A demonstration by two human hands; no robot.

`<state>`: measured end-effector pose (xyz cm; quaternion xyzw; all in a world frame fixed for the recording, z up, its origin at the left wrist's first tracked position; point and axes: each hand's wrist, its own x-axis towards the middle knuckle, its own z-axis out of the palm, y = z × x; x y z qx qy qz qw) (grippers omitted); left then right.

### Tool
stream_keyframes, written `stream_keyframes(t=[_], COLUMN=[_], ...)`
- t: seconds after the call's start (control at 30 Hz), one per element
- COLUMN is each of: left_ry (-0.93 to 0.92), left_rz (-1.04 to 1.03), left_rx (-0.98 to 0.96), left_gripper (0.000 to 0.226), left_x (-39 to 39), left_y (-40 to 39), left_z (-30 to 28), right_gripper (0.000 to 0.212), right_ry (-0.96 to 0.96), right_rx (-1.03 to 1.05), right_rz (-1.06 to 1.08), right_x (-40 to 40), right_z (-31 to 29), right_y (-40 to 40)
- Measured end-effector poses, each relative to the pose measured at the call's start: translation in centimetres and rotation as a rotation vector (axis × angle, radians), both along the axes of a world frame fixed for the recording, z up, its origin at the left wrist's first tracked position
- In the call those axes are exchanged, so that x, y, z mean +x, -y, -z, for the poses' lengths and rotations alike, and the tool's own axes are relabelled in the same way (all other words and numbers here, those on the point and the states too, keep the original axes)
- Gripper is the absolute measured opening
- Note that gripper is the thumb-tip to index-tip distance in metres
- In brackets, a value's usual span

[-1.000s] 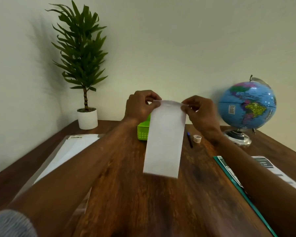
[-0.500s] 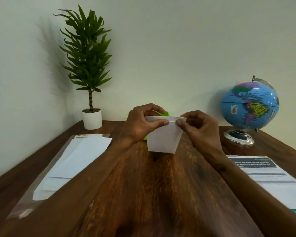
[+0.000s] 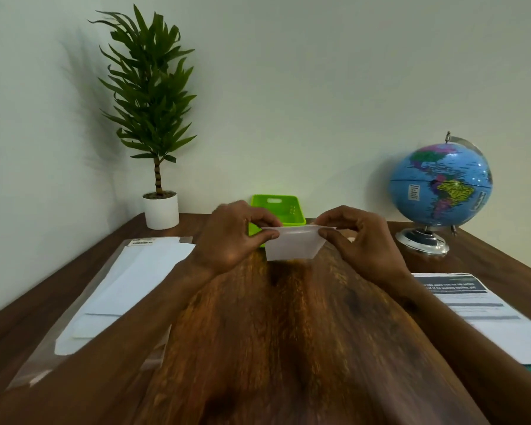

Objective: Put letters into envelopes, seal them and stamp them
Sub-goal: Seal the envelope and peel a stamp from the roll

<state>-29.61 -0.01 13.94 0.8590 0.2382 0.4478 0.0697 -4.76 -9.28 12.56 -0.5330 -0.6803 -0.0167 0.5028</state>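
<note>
Both hands, left hand [image 3: 230,237] and right hand [image 3: 360,243], pinch the top corners of a white envelope [image 3: 292,245] at frame centre, above the wooden desk [image 3: 273,332], before a green basket [image 3: 278,210].

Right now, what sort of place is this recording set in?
Probably a home office or study desk: a wooden desk against a plain wall, with a globe, a potted plant, and a stack of envelopes.
</note>
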Motion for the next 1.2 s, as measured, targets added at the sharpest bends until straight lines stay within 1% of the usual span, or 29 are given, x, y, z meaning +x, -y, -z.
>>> stream_keyframes(t=[0.13, 0.23, 0.3, 0.4, 0.47, 0.57, 0.63, 0.7, 0.77, 0.83, 0.93, 1.03, 1.07, 1.13, 1.2], left_ry=[-0.170, -0.335, -0.442, -0.582, -0.608, -0.614, -0.586, -0.481, -0.359, -0.281, -0.163, -0.055, -0.029, 0.018, 0.054], left_rz=[0.005, 0.044, 0.095, 0.206, 0.278, 0.319, 0.301, 0.212, 0.113, 0.055, 0.063, 0.081, 0.078, 0.050, 0.020], left_rx=[0.120, 0.189, 0.192, 0.137, 0.046, -0.060, -0.128, -0.193, -0.222, -0.232, -0.278, -0.320, -0.331, -0.365, -0.409], left_gripper=[0.016, 0.017, 0.019, 0.027, 0.032, 0.035, 0.036, 0.034, 0.031, 0.031, 0.035, 0.036, 0.036, 0.036, 0.035], left_x=[-1.1, -1.9, -2.2, -2.1, -2.2, -2.6, -2.3, -1.1, 0.9, 3.5, 7.5, 10.9, 12.0, 13.6, 15.0], left_y=[2.7, 4.9, 6.1, 7.4, 8.2, 9.2, 9.3, 8.7, 7.3, 5.7, 3.6, 1.7, 1.1, 0.1, -0.8], left_z=[3.8, 7.4, 9.4, 10.6, 11.0, 11.1, 11.2, 11.4, 11.5, 11.5, 11.2, 10.5, 10.3, 10.1, 10.4], right_gripper=[0.020, 0.022, 0.024, 0.035, 0.039, 0.041, 0.040, 0.035, 0.032, 0.033, 0.032, 0.021, 0.024, 0.026, 0.014], right_ry=[0.171, 0.234, 0.300, 0.391, 0.425, 0.489, 0.504, 0.518, 0.492, 0.419, 0.312, 0.247, 0.215, 0.111, -0.040], right_rx=[-0.023, -0.163, -0.277, -0.452, -0.544, -0.641, -0.668, -0.665, -0.640, -0.599, -0.481, -0.311, -0.274, -0.280, -0.371], right_rz=[0.017, 0.035, 0.022, -0.035, -0.062, -0.096, -0.091, -0.064, -0.024, 0.032, 0.119, 0.272, 0.343, 0.438, 0.458], right_x=[0.0, 0.2, 0.1, -0.2, 0.0, 0.5, 0.5, 0.1, -0.6, -1.2, -1.4, -1.0, -0.5, 0.6, 2.0], right_z=[3.3, 6.1, 7.8, 9.3, 9.7, 9.9, 9.9, 9.8, 9.7, 9.4, 9.1, 8.5, 8.4, 8.3, 8.5], right_y=[2.3, 4.4, 6.1, 8.1, 9.2, 10.5, 10.8, 10.9, 10.6, 9.8, 7.9, 5.5, 4.5, 2.4, -0.3])
